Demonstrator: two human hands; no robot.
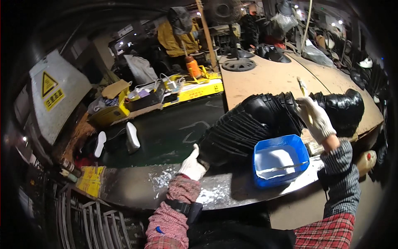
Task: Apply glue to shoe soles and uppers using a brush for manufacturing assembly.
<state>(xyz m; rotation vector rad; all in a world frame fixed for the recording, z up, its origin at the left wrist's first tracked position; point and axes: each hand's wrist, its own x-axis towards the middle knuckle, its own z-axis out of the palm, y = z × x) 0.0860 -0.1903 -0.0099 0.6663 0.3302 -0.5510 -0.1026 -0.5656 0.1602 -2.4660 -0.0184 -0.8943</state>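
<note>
A long row of glossy black shoe uppers, nested tightly together, lies across the bench. At its left end my left hand, in a white knit glove, is closed on the row's edge with the thumb pointing up; its other fingers are partly hidden. My right hand, also gloved, is closed round a brush with a pale handle, above the row's right part. More black shoe uppers lie just right of that hand. In front of the row, a blue tub holds milky white liquid.
White splashes mark the metal bench edge. Two shoes with white soles rest on the dark green belt at left. Beyond stand a yellow box, an orange bottle and a brown board. A grey hood rises left.
</note>
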